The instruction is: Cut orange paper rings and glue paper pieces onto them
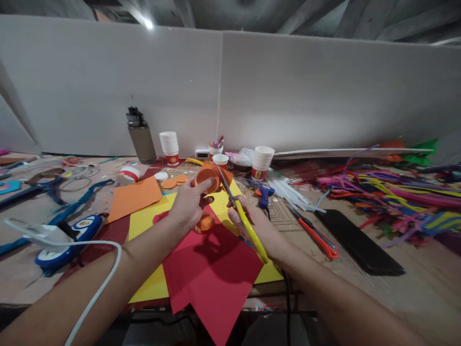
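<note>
My left hand [188, 202] is closed on an orange paper piece [207, 180] curled into a ring, held above the sheets. In my right hand [252, 218] are yellow-handled scissors [248, 228], their blades pointing up beside the orange paper. Below the hands, an orange round piece [205, 221] rests on red paper [219, 274], which overlaps yellow sheets [151, 259]. Left of my left hand lie an orange sheet [135, 198] and small orange discs [169, 183].
Cup stacks [169, 146] [262, 161] and a bottle [141, 142] stand at the back. A blue glue gun [265, 193], red-handled tool [319, 238], black slab [360, 242] and colourful pipe cleaners [396, 197] lie right. A blue-white device [72, 240] sits left.
</note>
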Motion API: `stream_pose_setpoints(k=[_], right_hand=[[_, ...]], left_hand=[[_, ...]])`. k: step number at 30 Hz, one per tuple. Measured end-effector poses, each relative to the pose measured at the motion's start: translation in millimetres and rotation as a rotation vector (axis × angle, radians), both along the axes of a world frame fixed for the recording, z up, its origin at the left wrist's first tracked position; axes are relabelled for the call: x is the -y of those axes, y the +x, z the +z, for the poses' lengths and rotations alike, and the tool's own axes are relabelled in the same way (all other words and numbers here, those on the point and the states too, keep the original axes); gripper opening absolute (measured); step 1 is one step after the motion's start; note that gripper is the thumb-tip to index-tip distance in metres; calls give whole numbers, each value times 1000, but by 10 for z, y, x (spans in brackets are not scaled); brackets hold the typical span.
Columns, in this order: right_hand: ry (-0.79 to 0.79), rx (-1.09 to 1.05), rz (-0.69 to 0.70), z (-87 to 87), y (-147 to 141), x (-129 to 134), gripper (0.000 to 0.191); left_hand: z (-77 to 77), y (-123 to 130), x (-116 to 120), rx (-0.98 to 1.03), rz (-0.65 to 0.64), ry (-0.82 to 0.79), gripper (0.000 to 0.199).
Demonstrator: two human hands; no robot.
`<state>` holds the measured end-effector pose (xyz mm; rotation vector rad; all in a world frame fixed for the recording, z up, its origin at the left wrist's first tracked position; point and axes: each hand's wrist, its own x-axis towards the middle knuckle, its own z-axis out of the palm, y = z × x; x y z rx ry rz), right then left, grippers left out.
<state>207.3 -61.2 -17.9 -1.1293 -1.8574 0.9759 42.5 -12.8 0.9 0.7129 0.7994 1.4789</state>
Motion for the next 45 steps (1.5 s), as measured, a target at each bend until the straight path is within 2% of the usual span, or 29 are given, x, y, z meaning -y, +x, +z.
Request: stream_pose_setpoints(k=[7,14,19,25,36,40,45], right_hand=[[-6,29,-24,-21,25,-20,26],[-61,-44,-28,-43,42,-29,33],[-52,-43,-17,-49,46,-29,32],[-23,-7,-50,-19,42,-8,31],[50,90,-73,-12,73,-13,31],[91,90,-72,-10,79,-18,30],[50,46,-52,-23,68,-15,29]], left_hand=[[-17,27,68,-73,-46,6,34],[-3,30,75,-75,-99,-25,39],[-6,26,71,-70,-101,-57,35],[-8,29,83,-87,-117,-49,40],[-25,-13,43,-120,-138,4,36],[-17,-46,17,-155,-160,16,38],[-17,-119,-46,-198,-222,26,33]])
